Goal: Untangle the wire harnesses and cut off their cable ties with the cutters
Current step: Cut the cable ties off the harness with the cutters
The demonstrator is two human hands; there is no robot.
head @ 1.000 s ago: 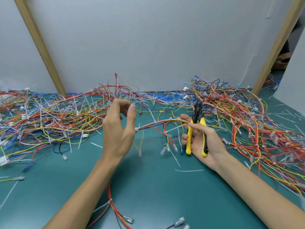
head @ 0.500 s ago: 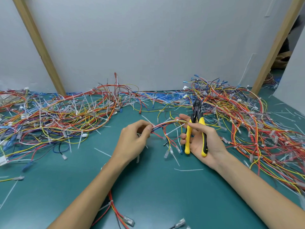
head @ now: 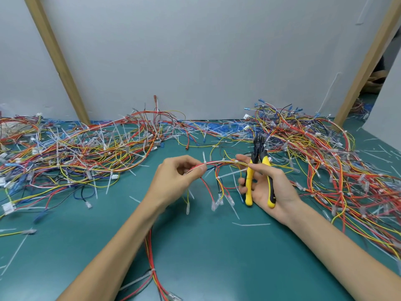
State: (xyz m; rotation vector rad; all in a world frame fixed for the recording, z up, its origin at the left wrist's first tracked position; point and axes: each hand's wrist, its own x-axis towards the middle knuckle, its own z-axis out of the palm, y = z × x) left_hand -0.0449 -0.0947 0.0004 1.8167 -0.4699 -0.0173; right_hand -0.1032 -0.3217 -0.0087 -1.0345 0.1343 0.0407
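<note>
On the far left of the green mat (head: 206,253), in front of a slanting wooden post (head: 57,61): a broad heap of wire harnesses (head: 76,157), red, yellow, blue and white, with white ties sticking out all over. Judged as work left.

Nearer the middle, the left hand (head: 173,181): thumb and fingertips pinched on one harness (head: 219,163), lifted clear of the mat. Just beside those fingertips, a white cable tie (head: 204,157) standing up from the bundle. Lower down, a second tie (head: 227,174) across the hanging red and yellow branches, with connector ends dangling close to the mat. Under the left forearm, another harness (head: 153,278) with a tie in place.

Next, the right hand (head: 275,192): palm up, wrapped round the yellow-handled cutters (head: 249,181), thumb laid across the handles, fingertips also steadying the far end of the held harness. Cutter head pointing away from the person, on no tie. Blades open or closed: impossible to tell. Hands near each other, joined only by the strand between them.

Scattered on the mat around the hands, loose snipped ties (head: 251,224), a sign of some cutting already done. Further right, a second big tangle (head: 325,166), ties all through it, reaching towards another post (head: 366,61).

Overall, probably early to middle of the job: one harness singled out, both its visible ties uncut, two piles yet to sort. Likely next: blades to the tie beside the left fingertips.
</note>
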